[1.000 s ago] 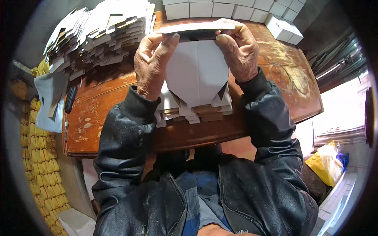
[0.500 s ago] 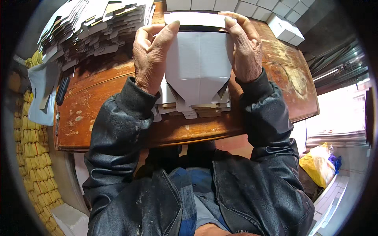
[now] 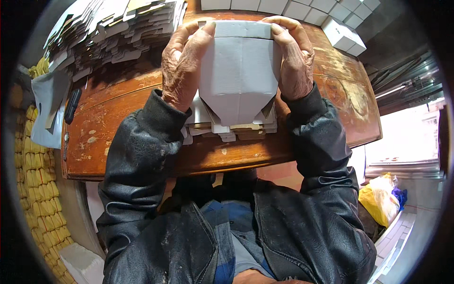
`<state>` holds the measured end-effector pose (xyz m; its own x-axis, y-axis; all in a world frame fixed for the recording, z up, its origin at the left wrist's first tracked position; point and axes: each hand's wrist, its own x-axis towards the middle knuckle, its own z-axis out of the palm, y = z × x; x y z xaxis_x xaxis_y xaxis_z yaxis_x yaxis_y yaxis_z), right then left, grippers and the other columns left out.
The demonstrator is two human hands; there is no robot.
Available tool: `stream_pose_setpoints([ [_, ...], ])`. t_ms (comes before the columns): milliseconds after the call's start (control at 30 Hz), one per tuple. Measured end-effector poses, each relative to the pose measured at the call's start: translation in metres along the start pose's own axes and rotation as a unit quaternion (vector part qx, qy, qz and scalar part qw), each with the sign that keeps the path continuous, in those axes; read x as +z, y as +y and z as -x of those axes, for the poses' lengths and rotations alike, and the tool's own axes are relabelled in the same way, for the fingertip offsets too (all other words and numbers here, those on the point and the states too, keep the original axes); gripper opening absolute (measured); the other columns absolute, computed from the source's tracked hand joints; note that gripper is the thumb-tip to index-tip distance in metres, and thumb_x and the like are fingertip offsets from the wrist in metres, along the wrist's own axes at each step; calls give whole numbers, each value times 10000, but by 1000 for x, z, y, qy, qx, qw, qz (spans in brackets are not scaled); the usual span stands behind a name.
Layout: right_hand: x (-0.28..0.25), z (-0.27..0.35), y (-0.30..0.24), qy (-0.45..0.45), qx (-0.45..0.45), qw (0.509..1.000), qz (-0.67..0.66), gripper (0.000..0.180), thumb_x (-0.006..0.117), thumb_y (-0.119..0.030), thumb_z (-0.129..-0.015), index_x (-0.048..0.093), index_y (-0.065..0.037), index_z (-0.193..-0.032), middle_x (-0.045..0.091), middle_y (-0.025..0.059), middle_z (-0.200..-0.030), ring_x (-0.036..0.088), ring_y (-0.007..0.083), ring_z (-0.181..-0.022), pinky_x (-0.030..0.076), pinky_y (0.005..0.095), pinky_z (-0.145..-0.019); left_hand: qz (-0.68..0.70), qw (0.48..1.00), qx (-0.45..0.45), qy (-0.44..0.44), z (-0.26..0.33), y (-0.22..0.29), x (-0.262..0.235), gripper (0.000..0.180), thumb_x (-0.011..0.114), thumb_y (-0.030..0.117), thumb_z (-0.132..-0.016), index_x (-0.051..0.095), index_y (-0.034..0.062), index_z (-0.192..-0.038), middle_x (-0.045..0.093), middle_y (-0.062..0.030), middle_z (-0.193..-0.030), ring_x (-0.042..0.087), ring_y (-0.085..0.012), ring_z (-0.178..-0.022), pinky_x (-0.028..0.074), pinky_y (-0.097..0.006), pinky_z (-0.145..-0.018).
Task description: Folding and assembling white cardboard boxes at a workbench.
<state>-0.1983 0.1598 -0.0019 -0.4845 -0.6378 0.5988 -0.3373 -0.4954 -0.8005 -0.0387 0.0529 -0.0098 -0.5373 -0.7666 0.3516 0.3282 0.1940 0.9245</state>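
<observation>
Two hands: left hand [image 3: 182, 66], right hand [image 3: 294, 61] pinching grey folded cardboard box blank [image 3: 239, 75] | over brown wooden worktop [image 3: 109, 123] | advise even thumb pressure along top crease.

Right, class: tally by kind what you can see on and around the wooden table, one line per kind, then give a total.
Grey cardboard blank held in the left hand and right hand: 1
Piles of flat blanks on the wooden table: 2
Finished white boxes, in view: 9
Dark slim object on the table's left: 1
Yellow bag: 1
Total: 14
</observation>
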Motion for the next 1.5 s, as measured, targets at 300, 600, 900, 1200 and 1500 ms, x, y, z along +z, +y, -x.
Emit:
stream_pose_setpoints([
  [300, 7, 2, 3, 27, -27, 999, 5, 185, 553, -216, -962, 638, -61, -1016, 627, 1, -879, 544, 72, -819, 457, 246, -756, -57, 989, 124, -49, -1, 0, 1, 405, 382, 326, -1026, 590, 74, -1265, 636, -71, -1129, 596, -110, -934, 492, -253, -820],
  [600, 6, 4, 12, -18, -35, 998, -42, 311, 606, -353, -968, 668, -49, -960, 646, -4, -854, 542, 60, -780, 450, 233, -697, 43, 996, 54, -52, 0, -7, 0, 354, 503, 370, -1010, 666, 58, -1050, 678, -34, -892, 599, -53, -738, 489, -188, -645],
  [900, 8, 6, 3, -22, 2, 998, -50, 342, 609, -358, -965, 682, -26, -933, 642, 14, -854, 554, 69, -769, 449, 243, -675, 109, 993, 31, -21, 2, -4, 2, 278, 663, 324, -935, 680, 46, -919, 651, 10, -832, 564, -34, -721, 450, -190, -622],
  [1200, -12, -8, 9, -121, -80, 981, 129, 554, 388, -542, -1002, 625, -50, -1092, 605, 68, -917, 587, 160, -858, 475, 300, -752, -384, 823, 411, -79, -16, -28, -28, 447, 497, 365, -990, 547, -28, -1196, 626, -143, -1101, 645, -152, -890, 545, -251, -771],
  [1500, -27, -9, 33, -113, 5, 984, 137, 841, 291, -793, -876, 567, -20, -1053, 514, 22, -836, 509, 122, -817, 438, 296, -686, 26, 985, -13, -168, -19, -11, -30, 395, 450, 171, -1008, 475, -96, -1298, 621, -264, -1161, 639, -332, -1067, 498, -359, -966],
])
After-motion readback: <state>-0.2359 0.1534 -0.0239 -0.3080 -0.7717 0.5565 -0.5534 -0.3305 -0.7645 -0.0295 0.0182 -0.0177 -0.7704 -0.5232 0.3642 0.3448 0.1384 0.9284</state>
